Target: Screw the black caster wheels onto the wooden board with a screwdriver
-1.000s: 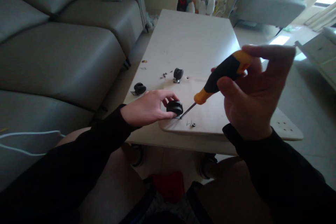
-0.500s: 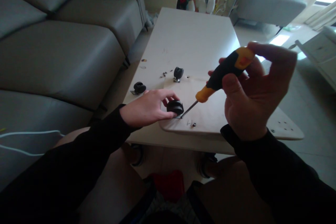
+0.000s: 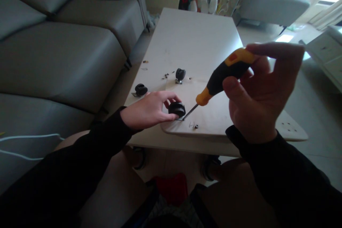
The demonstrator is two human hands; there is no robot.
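Note:
My left hand is closed around a black caster wheel near the front corner of a pale board. Thumb and fingers press it from both sides. In my right hand is a yellow and black screwdriver, slanted down to the left. Its tip meets the caster's metal plate at a corner; a screw there is too small to make out clearly. Another caster stands further back on the board, and a loose caster lies to the left. Several small screws lie behind my left hand.
The board rests on a long white table. A grey sofa runs along the left. Near the board's front edge sits a small metal fitting. A grey bench and white drawers stand at the right.
The screwdriver handle has turned in my right hand, its red patch now facing up and left. My left hand stays on the caster. The view has shifted slightly.

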